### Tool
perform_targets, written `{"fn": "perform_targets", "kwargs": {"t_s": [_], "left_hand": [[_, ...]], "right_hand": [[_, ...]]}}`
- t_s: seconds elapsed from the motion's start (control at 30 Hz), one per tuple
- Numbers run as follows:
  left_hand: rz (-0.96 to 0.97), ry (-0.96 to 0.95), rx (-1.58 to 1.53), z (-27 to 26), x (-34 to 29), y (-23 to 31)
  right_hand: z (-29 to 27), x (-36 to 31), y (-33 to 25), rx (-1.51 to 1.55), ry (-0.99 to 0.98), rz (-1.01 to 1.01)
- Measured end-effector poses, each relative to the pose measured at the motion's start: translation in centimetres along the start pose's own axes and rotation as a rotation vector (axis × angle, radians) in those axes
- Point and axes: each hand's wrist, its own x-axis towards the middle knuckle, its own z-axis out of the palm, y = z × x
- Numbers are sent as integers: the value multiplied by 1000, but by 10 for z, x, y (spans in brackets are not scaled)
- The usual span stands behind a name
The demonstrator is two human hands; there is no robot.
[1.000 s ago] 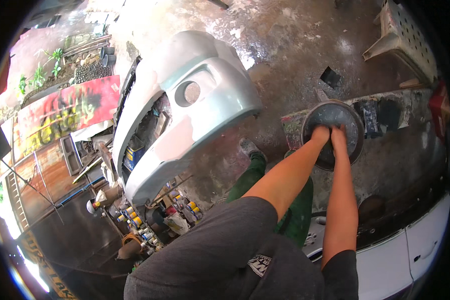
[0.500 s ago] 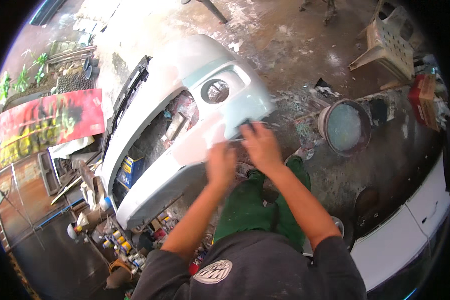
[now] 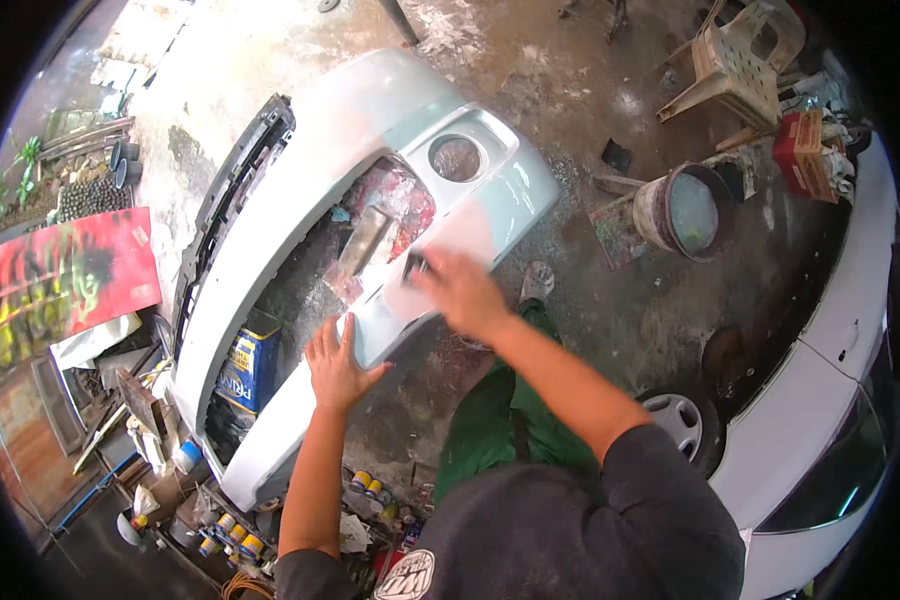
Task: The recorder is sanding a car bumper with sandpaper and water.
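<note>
A car bumper [image 3: 270,240], patched in white, pale green and pink, stretches from upper right to lower left in front of me. My left hand [image 3: 338,365] lies on its near lower bar with the fingers spread, holding nothing. Farther right along the same bar, my right hand [image 3: 460,292] presses a small dark sanding pad [image 3: 417,266] against the painted surface. That hand is slightly blurred, and its fingers partly cover the pad. Beyond it is the bumper's round lamp hole [image 3: 455,158].
A bucket of cloudy water [image 3: 692,212] stands to the right, near a plastic chair [image 3: 730,75] and a red carton [image 3: 805,155]. A white car [image 3: 820,400] is at lower right. A blue can [image 3: 250,365] shows through the bumper opening. Paint-marked red panel [image 3: 70,270] lies left.
Both hands have shifted left along the bumper. My left hand has moved apart from the right and now rests spread on the bar. The view has shifted, showing more of the white car.
</note>
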Motion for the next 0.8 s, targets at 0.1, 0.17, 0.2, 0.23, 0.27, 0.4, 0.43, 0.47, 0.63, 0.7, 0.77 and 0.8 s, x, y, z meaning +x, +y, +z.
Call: {"fn": "perform_targets", "kwargs": {"t_s": [0.1, 0.17, 0.2, 0.23, 0.27, 0.4, 0.43, 0.47, 0.63, 0.7, 0.77, 0.8], "left_hand": [[44, -15, 1, 5, 13, 5], [43, 35, 2, 3, 10, 2], [38, 24, 3, 2, 0, -1], [24, 18, 13, 2, -1, -4], [12, 7, 18, 3, -2, -5], [22, 40, -16, 1, -1, -5], [44, 35, -24, 0, 6, 1], [65, 30, -31, -2, 11, 7], [4, 17, -14, 8, 6, -1], [7, -10, -5, 4, -4, -2], [-11, -7, 14, 7, -2, -3], [-20, -34, 20, 4, -1, 0]], "right_hand": [[-16, 54, 90, -184, 207, 291], [-17, 74, 93, -302, 327, 482], [0, 66, 60, -223, 235, 530], [20, 54, 22, -147, 155, 562], [35, 26, -13, -218, 168, 405], [8, 13, 14, 34, -5, 172], [-2, 23, 63, 112, 4, 327], [-21, 27, 117, -38, 137, 555], [6, 37, -22, 81, 124, 777], [31, -3, -82, -83, 68, 243], [20, -13, -69, -11, -84, -91], [4, -2, -51, 40, -106, 34]]}}
